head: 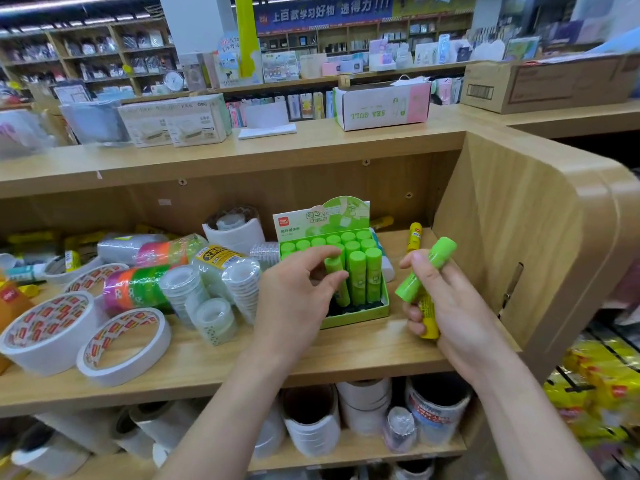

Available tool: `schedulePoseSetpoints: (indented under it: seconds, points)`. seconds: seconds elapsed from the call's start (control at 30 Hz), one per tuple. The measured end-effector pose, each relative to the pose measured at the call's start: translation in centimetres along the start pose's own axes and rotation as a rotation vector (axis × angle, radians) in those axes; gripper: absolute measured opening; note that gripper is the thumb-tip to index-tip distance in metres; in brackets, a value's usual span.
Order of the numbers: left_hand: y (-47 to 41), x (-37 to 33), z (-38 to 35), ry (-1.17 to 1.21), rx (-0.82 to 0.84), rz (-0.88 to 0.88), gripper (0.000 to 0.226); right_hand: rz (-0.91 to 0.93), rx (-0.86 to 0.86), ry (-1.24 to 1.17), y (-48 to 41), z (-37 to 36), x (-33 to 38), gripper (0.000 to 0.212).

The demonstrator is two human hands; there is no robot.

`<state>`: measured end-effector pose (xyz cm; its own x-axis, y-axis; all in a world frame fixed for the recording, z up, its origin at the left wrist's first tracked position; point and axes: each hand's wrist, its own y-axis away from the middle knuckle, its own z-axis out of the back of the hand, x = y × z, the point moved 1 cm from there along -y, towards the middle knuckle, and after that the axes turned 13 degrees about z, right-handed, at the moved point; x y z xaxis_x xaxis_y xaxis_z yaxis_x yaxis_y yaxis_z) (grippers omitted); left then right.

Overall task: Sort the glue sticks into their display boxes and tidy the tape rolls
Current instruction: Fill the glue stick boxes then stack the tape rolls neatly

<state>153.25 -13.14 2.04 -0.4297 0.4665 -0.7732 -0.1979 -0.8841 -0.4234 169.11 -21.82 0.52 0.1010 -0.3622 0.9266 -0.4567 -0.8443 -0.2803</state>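
We have one view, from a wide-angle camera worn on the head, facing forward and tilted down onto a wooden shelf (363, 348). We stand close: both forearms (221, 420) rise from the bottom edge. The left hand (294, 296) pinches a green glue stick (343, 294) in the display box (360, 318) at centre frame. The right hand (446, 306) grips a second green stick (427, 268) just right of centre. Tape rolls (52, 344) fill the lower left, and the shelf's side panel (519, 254) fills the right. Distant store shelving (104, 53) crosses the top, blurred and bowed by the lens.
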Motion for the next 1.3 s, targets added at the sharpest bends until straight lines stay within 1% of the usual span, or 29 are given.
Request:
schedulePoseSetpoints:
  seconds: [0.1, 0.2, 0.33, 0.43, 0.53, 0.6, 0.7, 0.77, 0.83, 0.93, 1.0, 1.07, 1.13, 1.2, 1.23, 1.3]
  points:
    - [-0.1, 0.3, -0.3, -0.018, -0.014, -0.099, 0.032, 0.005, 0.027, -0.055, -0.3, 0.1, 0.0, 0.029]
    - [-0.3, 0.5, -0.7, -0.08, -0.037, -0.183, 0.032, 0.022, 0.036, -0.066, -0.7, 0.1, 0.1, 0.023]
    - [-0.1, 0.9, -1.1, -0.35, -0.158, -0.377, 0.029, 0.047, 0.022, -0.072, -1.0, 0.2, 0.1, 0.024]
    - [-0.2, 1.0, -0.9, -0.501, -0.224, -0.46, 0.029, 0.084, 0.011, -0.072, -1.4, 0.0, 0.3, 0.023]
    - [-0.3, 0.9, -0.8, -0.568, -0.196, -0.455, 0.034, 0.153, 0.051, 0.032, -1.7, -0.3, 0.9, 0.025]
    - [0.0, 0.9, -0.7, -0.632, -0.176, -0.434, 0.041, 0.198, 0.126, 0.141, -1.8, -0.5, 1.4, 0.02]
    - [0.3, 0.9, -0.6, -0.689, -0.128, -0.425, 0.046, 0.307, 0.214, 0.422, -1.8, -0.5, 2.1, 0.031]
    - [0.6, 1.0, -0.6, -0.686, -0.113, -0.438, 0.047, 0.337, 0.241, 0.544, -1.9, -0.4, 2.5, 0.037]
    - [0.9, 1.0, -0.8, -0.682, -0.113, -0.456, 0.046, 0.338, 0.268, 0.6, -2.1, -0.3, 2.6, 0.042]
    - [1.0, 0.7, -0.8, -0.686, -0.106, -0.433, 0.046, 0.344, 0.284, 0.617, -2.4, -0.1, 2.7, 0.042]
    - [1.1, 0.4, -0.7, -0.7, -0.079, -0.397, 0.046, 0.329, 0.291, 0.579, -2.5, 0.0, 2.6, 0.036]
    - [1.1, 0.2, -0.6, -0.698, -0.037, -0.363, 0.046, 0.29, 0.282, 0.424, -2.3, -0.2, 2.3, 0.027]
    - [1.2, 0.0, -0.4, -0.644, -0.01, -0.344, 0.047, 0.251, 0.192, 0.208, -2.1, -0.5, 1.9, 0.022]
    - [1.7, 0.0, 0.4, -0.49, -0.027, -0.328, 0.044, 0.212, 0.056, 0.022, -1.8, -0.7, 1.8, 0.021]
    - [2.1, 0.1, 0.9, -0.405, -0.06, -0.313, 0.041, 0.199, 0.007, -0.037, -1.7, -0.8, 1.9, 0.022]
    - [3.3, 0.8, 2.1, -0.339, -0.123, -0.271, 0.031, 0.207, -0.034, -0.023, -1.4, -1.1, 2.2, 0.024]
